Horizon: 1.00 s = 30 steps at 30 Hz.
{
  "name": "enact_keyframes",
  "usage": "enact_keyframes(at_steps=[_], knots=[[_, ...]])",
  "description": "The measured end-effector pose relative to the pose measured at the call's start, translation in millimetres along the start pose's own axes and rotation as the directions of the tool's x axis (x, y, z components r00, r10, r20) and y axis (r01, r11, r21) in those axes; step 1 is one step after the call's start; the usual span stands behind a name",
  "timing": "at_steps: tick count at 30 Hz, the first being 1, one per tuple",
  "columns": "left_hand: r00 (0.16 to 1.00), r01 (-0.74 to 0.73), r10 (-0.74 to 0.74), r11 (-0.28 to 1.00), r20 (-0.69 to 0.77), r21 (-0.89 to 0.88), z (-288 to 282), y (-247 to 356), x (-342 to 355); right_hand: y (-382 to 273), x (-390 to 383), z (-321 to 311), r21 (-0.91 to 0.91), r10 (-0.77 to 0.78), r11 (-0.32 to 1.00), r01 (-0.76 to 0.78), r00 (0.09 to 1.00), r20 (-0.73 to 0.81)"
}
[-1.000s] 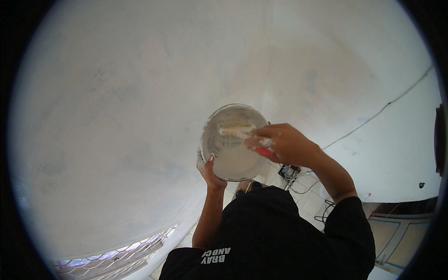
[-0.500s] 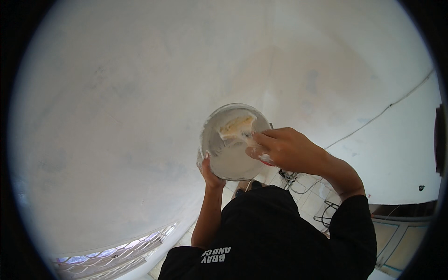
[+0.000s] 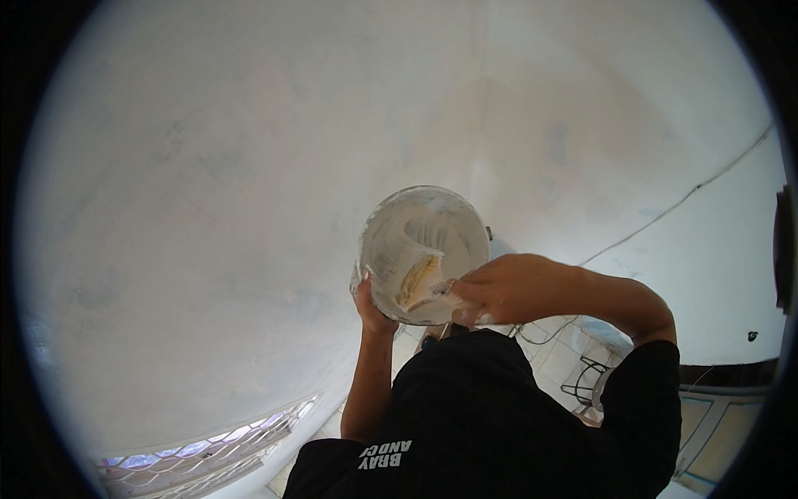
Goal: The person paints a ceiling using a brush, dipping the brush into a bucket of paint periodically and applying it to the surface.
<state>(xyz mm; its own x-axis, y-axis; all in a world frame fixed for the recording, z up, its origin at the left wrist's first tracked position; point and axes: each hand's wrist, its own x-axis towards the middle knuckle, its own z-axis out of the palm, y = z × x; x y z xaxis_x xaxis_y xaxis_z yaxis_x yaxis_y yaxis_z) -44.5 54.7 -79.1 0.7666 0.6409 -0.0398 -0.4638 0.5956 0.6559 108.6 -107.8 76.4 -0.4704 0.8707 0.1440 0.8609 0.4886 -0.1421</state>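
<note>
Gripping a wide-headed tool (image 3: 421, 281) in the right hand (image 3: 490, 291), with fingers bent around a handle mostly hidden from view, and with white smears on the skin. Angled inside a round bucket (image 3: 381, 241), toward the near edge of its rim, with a yellowish, roughly oblong head coated in white. Surrounded there by pale, wet-looking paste (image 3: 459, 254), smooth in parts and ridged in curved streaks. Clasping the bucket at its left near edge in the left hand (image 3: 374, 309), with the thumb on the crusted rim and the other fingers largely out of sight. Bent sharply at the right elbow, out to the side, with the forearm level across; raised more steeply at the left. Farther out, below: pale square floor tiles (image 3: 547, 359) and a dark, thin-legged frame (image 3: 584, 378). Beyond: a matte, patchy white wall (image 3: 249, 191).
</note>
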Motion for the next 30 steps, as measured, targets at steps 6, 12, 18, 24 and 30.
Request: enact_keyframes(at_steps=[6,12,18,24,30], knots=[[0.998,-0.068,0.067,0.996,0.01,0.053,12.8,2.4,-2.0,24.9,-24.0,8.9,0.508,0.528,0.794,-0.333,0.792,-0.306],[0.999,-0.042,0.044,0.996,-0.031,0.079,7.4,-1.8,-1.2,40.2,-12.6,21.5,0.627,0.724,0.667,-0.403,0.548,-0.418],[0.997,-0.056,0.059,0.997,-0.051,0.047,17.7,-3.5,-2.2,43.8,-13.1,22.4,0.71,0.788,0.577,-0.404,0.502,-0.356],[0.995,-0.056,0.059,0.997,-0.079,0.049,14.3,-7.6,-2.9,38.0,-17.9,20.0,0.617,0.766,0.599,-0.51,0.589,-0.256],[0.995,-0.06,0.061,0.998,-0.078,0.007,10.6,-7.4,-2.3,27.7,-22.8,8.6,0.529,0.683,0.712,-0.462,0.633,-0.365]])
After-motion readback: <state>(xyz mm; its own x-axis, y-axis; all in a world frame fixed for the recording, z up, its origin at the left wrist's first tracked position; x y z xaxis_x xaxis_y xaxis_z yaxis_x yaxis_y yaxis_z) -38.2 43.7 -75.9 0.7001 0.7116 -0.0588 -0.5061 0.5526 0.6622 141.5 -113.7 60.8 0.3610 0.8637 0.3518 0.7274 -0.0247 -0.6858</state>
